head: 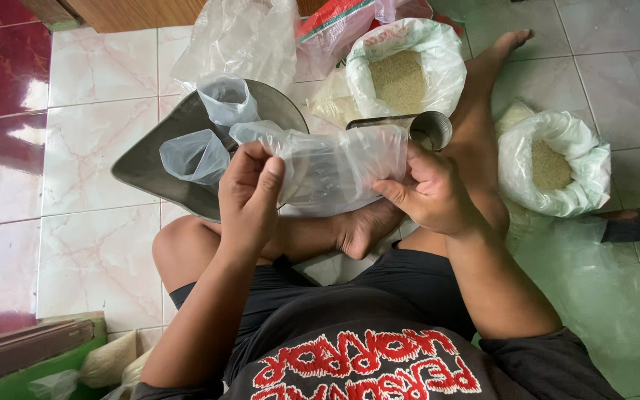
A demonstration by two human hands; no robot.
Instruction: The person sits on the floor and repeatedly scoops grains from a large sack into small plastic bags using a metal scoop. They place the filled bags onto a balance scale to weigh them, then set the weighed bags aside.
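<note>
Hands pinch our crumpled clear plastic bag (pixel 335 167) lengthwise between them: left hand (pixel 250 189) gripping one end, right hand (pixel 431 189) gripping the other, equally near.

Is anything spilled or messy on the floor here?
No spilled rice shows. Both rice sacks stand open and upright. The left hand and right hand hold a crumpled clear plastic bag; two more lie on the metal pan.

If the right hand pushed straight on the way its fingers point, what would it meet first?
The right hand points leftward, already gripping the clear plastic bag. Beyond that, probably the left hand on the bag's other end; depth is unclear.
</note>
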